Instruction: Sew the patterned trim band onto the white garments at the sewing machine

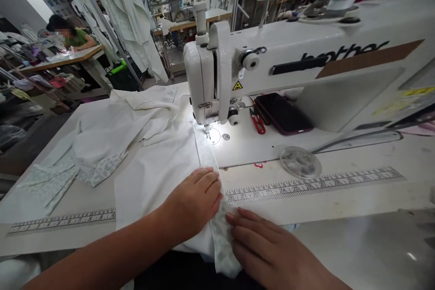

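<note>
From my remote seat, a white sewing machine (299, 54) fills the right of the view, "brother" across its arm, on a table (353, 222) with a ruler scale (312, 186) numbered from 20 upward. White cloth (152, 181) lies left of the needle (207, 132), and a pale patterned strip (220, 235) sits on it, its long axis running from the needle back toward me. My left hand (193, 204) has its fingers together, pressing the strip's edge; my right hand (272, 249) has its fingers slightly spread, pressing lower down — no pinching. Red snips (257, 121) lie beside a phone (282, 113).
</note>
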Tool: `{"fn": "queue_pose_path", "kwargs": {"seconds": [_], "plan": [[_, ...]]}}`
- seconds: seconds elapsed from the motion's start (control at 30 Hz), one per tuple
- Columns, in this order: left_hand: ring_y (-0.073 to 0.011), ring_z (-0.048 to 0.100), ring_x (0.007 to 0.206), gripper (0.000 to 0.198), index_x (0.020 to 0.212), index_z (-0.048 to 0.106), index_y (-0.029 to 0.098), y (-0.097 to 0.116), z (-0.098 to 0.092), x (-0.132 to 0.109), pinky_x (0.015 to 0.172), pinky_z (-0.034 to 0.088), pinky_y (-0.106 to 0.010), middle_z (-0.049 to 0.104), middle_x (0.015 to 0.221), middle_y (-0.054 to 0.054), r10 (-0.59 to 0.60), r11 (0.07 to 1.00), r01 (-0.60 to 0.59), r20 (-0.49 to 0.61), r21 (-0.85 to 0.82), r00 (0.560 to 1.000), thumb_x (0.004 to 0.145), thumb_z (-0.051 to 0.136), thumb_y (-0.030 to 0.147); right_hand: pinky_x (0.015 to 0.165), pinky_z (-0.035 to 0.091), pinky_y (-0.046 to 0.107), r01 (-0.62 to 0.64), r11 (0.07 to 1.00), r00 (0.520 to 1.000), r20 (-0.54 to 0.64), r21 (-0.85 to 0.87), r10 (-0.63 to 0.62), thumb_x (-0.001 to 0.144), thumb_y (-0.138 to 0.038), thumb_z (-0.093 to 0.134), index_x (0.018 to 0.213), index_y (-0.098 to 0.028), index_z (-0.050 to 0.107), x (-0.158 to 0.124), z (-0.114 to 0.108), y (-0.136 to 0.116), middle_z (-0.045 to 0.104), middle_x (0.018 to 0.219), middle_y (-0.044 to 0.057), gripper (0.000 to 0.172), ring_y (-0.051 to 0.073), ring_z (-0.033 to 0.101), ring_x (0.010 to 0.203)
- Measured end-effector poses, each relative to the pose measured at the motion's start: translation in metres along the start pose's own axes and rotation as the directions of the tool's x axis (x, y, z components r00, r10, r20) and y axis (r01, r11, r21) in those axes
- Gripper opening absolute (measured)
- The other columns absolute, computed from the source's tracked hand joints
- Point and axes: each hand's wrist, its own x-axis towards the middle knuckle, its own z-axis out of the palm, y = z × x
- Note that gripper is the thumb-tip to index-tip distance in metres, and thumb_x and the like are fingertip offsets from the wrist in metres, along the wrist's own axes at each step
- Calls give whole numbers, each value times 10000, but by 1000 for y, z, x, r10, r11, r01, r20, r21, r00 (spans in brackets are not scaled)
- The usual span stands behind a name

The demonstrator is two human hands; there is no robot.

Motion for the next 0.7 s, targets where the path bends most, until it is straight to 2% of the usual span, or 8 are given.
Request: {"fn": "queue_pose_path", "kwargs": {"seconds": [0.1,0.2,0.4,0.6,0.7], "plan": [[-240,606,1073,168,994,595,76,-12,2,7,996,528,-431,659,984,-126,12,1000,-12,-24,4,1000,919,448,107,1124,355,341,3,999,996,-88,-33,-6,977,-108,344,986,-166,684,6,1,9,724,998,48,345,177,613,1117],[-236,599,1055,140,938,583,88,-25,3,13,956,544,-415,639,941,-126,0,1000,-1,-59,-25,998,909,446,85,1139,319,332,-63,998,990,-129,-19,59,978,-130,373,990,-193,689,9,7,15,719,1034,29,322,165,592,1136],[-225,576,970,139,858,540,131,-55,8,23,837,548,-395,597,929,-120,-1,998,-4,-77,-58,997,885,428,53,1142,268,368,-104,993,994,-25,-56,103,948,-202,479,1003,-179,675,24,3,30,702,1032,35,206,206,548,1148],[-205,544,855,126,839,522,162,-87,15,34,778,511,-366,577,870,-79,-32,999,31,-39,-31,999,891,427,96,1049,377,419,-57,988,997,41,-145,64,915,-124,491,1006,-156,669,46,-4,51,688,1011,60,202,233,543,1108],[-196,531,816,118,834,528,158,-101,16,40,765,494,-337,567,829,-66,-21,999,24,-63,33,998,895,441,109,1016,398,443,-14,980,996,82,-199,31,908,-123,504,1008,-135,667,54,-5,62,678,1015,82,192,259,531,1096]]}}
